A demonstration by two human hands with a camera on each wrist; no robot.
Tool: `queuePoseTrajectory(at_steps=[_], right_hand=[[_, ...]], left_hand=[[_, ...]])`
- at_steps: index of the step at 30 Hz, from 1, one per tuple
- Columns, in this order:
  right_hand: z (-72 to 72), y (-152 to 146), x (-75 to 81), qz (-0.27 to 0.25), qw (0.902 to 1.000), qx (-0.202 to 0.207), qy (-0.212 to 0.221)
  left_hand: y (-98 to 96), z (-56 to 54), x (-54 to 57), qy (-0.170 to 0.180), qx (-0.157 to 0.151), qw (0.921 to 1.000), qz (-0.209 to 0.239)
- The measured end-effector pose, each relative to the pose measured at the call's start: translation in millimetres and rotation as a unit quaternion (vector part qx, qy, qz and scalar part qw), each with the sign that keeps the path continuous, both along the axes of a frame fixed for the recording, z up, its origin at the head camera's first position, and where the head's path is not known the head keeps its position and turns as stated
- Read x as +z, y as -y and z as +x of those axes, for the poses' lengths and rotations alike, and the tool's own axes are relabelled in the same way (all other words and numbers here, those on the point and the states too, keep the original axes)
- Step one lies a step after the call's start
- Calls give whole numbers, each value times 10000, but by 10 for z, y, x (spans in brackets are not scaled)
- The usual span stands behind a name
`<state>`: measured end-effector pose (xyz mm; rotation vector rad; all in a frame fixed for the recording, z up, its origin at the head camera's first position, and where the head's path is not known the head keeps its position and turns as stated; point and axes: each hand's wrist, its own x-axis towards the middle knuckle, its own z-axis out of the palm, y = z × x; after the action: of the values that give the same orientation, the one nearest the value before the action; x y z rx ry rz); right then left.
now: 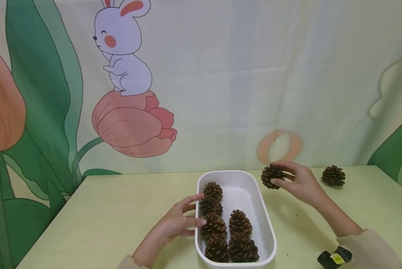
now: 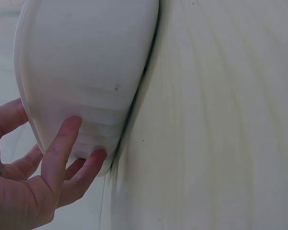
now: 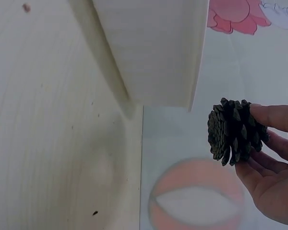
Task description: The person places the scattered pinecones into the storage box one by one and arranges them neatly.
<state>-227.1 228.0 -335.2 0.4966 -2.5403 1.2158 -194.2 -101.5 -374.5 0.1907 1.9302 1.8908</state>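
My right hand [image 1: 300, 184] pinches a brown pine cone [image 1: 271, 176] between thumb and fingers, just right of a white tray [image 1: 269, 228] and above the table. The right wrist view shows this pine cone [image 3: 235, 132] held at the fingertips. My left hand [image 1: 182, 220] grips the tray's left side, with thumb and a finger over the rim and other fingers against the outer wall [image 2: 86, 86]. Inside the tray, several pine cones [image 1: 213, 226] form a column along the left side. Two more, an upper one [image 1: 240, 223] and a lower one [image 1: 243, 248], sit beside them.
Another pine cone [image 1: 333, 176] lies on the pale yellow table [image 1: 120, 213] at the back right. Behind the table hangs a cloth [image 1: 204, 93] printed with a rabbit and tulips. A black device with a yellow label [image 1: 335, 258] is by the right sleeve.
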Motion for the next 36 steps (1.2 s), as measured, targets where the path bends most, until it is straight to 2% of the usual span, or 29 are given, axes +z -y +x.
queuePoseTrajectory(at_steps=[22,36], right_hand=[[72,392,-38,-284,9957,878,-70],[60,577,-114,-263,9930,1151,-31]], left_hand=[[1,1,9,18,21,10000,-17],[-2,2,19,35,12,10000,-37]])
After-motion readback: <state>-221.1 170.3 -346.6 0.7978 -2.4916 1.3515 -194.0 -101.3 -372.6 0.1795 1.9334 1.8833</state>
